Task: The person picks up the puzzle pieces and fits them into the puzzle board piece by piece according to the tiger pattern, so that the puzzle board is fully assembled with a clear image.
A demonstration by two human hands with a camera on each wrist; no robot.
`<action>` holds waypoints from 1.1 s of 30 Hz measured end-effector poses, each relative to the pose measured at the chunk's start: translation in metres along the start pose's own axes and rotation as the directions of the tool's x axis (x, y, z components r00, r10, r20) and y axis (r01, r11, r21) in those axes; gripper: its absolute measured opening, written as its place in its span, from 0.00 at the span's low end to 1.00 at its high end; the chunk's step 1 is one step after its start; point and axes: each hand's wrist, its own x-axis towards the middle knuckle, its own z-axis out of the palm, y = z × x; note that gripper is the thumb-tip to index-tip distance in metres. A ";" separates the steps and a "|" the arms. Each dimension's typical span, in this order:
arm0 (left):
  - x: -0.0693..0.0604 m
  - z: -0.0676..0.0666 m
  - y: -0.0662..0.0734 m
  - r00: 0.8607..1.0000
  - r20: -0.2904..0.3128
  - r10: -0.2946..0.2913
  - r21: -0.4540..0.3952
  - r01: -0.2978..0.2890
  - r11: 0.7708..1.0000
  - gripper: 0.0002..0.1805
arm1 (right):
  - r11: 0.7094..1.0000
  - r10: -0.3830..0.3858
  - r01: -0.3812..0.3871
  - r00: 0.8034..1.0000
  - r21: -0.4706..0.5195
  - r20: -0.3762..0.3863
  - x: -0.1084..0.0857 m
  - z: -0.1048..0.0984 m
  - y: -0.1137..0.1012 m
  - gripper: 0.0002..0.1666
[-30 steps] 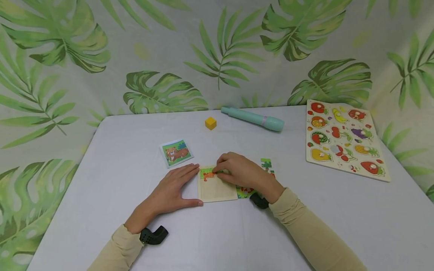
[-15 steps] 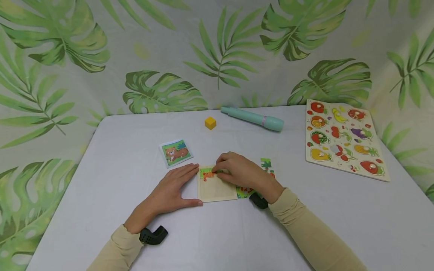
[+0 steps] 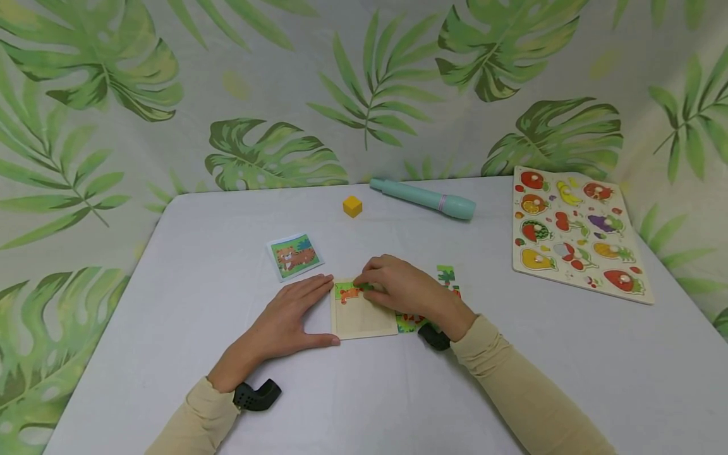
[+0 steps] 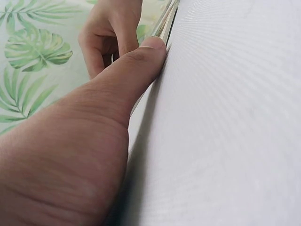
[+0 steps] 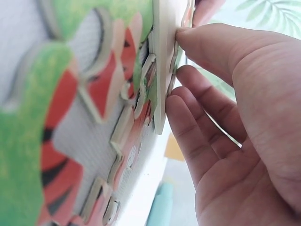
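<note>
My left hand [image 3: 287,319] rests at the left side of a shallow wooden puzzle tray [image 3: 364,322], its fairly straight fingers at the upper corner and thumb at the lower one. A green-and-orange puzzle piece [image 3: 347,292] lies in the tray's upper left. Just right of it, my right hand [image 3: 406,287] pinches another small puzzle piece [image 5: 175,61] at the tray's upper edge; the fingers largely hide it. Loose jigsaw pieces [image 3: 407,323] with tiger stripes lie at the tray's right, partly under my right hand. The right wrist view shows these loose pieces [image 5: 61,183] close up.
A tiger picture card [image 3: 296,256] lies beyond my left hand. Farther back are a yellow cube [image 3: 352,206] and a teal tube with a wider end [image 3: 423,197]. A fruit peg puzzle board [image 3: 569,279] lies at the right. Leaf-patterned cloth [image 3: 273,155] hangs behind the table.
My right fingers shift very slightly at the tray's upper edge, and a bit more green shows beneath them. My left hand and the tray stay in place.
</note>
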 end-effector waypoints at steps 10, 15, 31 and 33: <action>0.000 0.000 0.000 1.000 0.000 -0.004 0.003 0.004 1.000 0.56 | 0.999 0.025 -0.025 0.999 0.019 0.021 -0.001 -0.001 -0.001 0.18; 0.000 0.000 0.000 1.000 0.000 -0.001 0.001 0.001 1.000 0.56 | 0.999 0.033 -0.034 0.999 0.029 0.032 -0.002 -0.004 -0.001 0.19; 0.000 0.000 0.000 1.000 -0.002 0.003 -0.002 -0.003 1.000 0.56 | 0.999 0.025 -0.025 1.000 0.030 0.005 -0.010 -0.017 -0.009 0.21; 0.000 0.000 0.000 1.000 -0.002 0.004 0.000 -0.004 1.000 0.56 | 0.999 0.027 -0.027 1.000 0.031 0.004 -0.012 -0.019 -0.010 0.21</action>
